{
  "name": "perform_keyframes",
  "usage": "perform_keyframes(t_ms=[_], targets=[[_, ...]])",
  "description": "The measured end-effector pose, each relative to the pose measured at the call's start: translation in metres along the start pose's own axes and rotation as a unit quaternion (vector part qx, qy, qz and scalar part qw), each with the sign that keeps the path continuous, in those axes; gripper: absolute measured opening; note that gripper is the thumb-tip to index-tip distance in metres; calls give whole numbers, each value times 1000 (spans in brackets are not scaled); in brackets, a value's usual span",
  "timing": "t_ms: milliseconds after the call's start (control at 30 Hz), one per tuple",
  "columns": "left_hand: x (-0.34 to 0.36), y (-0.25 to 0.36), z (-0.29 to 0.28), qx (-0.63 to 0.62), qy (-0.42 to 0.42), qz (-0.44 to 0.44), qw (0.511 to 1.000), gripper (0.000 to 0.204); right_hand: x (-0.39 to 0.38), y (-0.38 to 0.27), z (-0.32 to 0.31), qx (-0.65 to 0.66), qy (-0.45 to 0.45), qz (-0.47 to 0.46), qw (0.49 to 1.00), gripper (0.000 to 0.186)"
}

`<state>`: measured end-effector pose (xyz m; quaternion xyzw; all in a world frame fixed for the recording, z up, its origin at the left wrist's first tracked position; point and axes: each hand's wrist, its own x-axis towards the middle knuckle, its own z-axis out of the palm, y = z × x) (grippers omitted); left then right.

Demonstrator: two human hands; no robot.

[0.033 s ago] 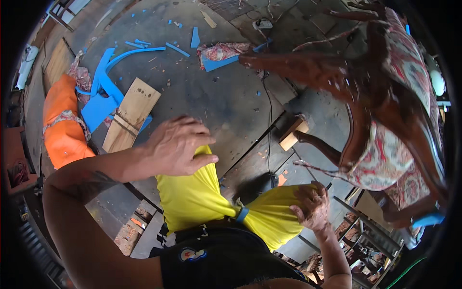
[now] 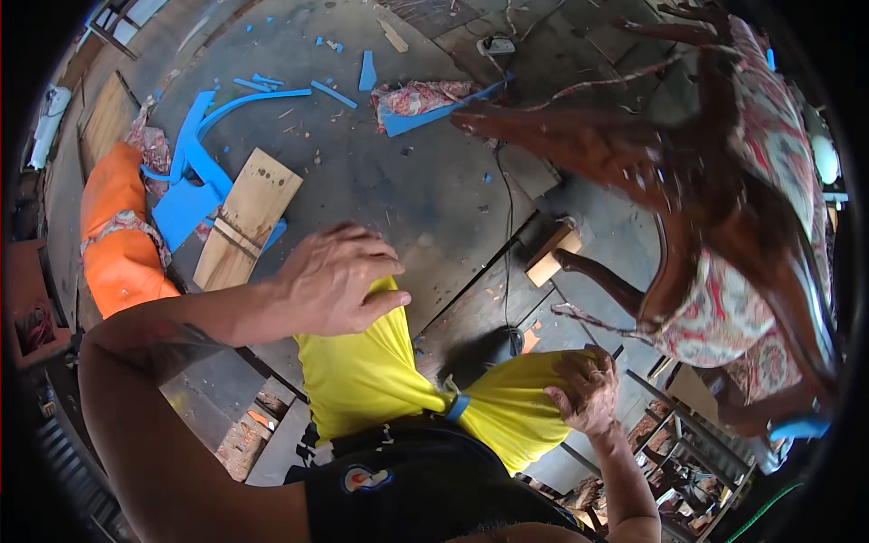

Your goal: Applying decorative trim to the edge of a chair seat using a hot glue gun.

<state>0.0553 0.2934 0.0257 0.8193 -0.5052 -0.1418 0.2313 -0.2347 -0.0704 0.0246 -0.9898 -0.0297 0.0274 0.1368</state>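
Observation:
Yellow cloth (image 2: 358, 376), which looks like shorts, covers my lap and both knees, with a blue band or cord (image 2: 459, 404) at its middle. My left hand (image 2: 337, 276) rests over the left knee, its fingers loosely stretched and holding nothing. My right hand (image 2: 584, 389) lies on the right knee, fingers apart and slightly bent over the cloth. On the right, nearest my right hand, a glossy dark-brown carved wooden chair (image 2: 715, 195) lies tipped over. Red-and-white patterned fabric (image 2: 720, 312) covers its padded part.
Blue foam offcuts (image 2: 190, 204), a pale wooden board (image 2: 249, 213) and an orange bundle (image 2: 122, 235) tied with patterned cloth lie at left. Patterned scrap (image 2: 421, 98) rests on blue foam near the chair's tip. A wooden block (image 2: 554, 258) sits below one chair leg; a dark cable (image 2: 509, 217) crosses the floor.
The chair has shifted slightly, and a loose fabric strip by its upper frame hangs differently. Both my hands stay on my knees.

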Motion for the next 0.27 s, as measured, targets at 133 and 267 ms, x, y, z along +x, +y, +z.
perform_keyframes(t_ms=[133, 267], targets=[[36, -28, -5, -126, -36, -69, 989, 26, 27, 13, 3, 34, -12, 62, 997, 25], [38, -39, -9, -155, -53, -124, 979, 23, 37, 14, -5, 70, -32, 117, 990, 19]])
